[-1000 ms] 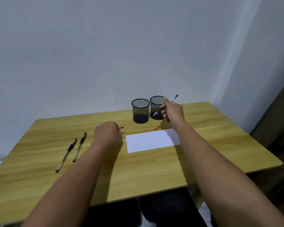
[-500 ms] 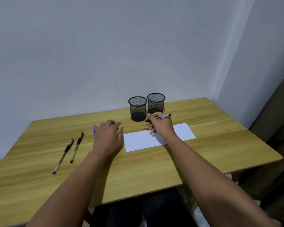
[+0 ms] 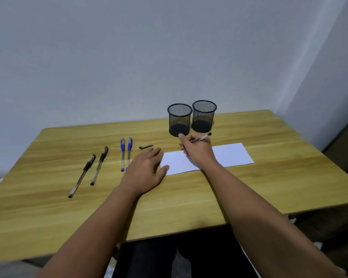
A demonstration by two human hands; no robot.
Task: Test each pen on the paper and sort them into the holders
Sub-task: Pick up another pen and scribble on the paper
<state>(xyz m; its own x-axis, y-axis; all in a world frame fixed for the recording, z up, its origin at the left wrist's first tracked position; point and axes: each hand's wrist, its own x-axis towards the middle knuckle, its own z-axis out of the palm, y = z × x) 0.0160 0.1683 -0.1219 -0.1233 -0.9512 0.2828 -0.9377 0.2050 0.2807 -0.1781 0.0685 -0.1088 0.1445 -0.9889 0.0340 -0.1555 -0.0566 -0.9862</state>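
Right hand (image 3: 199,151) has its grip closed around a pen (image 3: 202,138), fingers pinched on the barrel, with the back end sticking up and out toward the right. The writing tip is hidden under the fingers, so I can't tell if it's actually touching the paper (image 3: 229,155), but the hand rests on the sheet's left part. Left hand (image 3: 147,171) is flat on the tabletop (image 3: 269,187), fingers loosely spread and holding nothing, thumb tip right at the paper's left edge.

Two black mesh holders (image 3: 179,119) and (image 3: 204,116) stand side by side just behind the right hand, both look empty. A small dark pen cap (image 3: 145,146) lies just past the left fingertips. Two blue pens (image 3: 126,153) lie parallel left of that, and two black pens (image 3: 90,169) further left, well apart from the hands.

Lots of bare wood on the right side and along the near edge.
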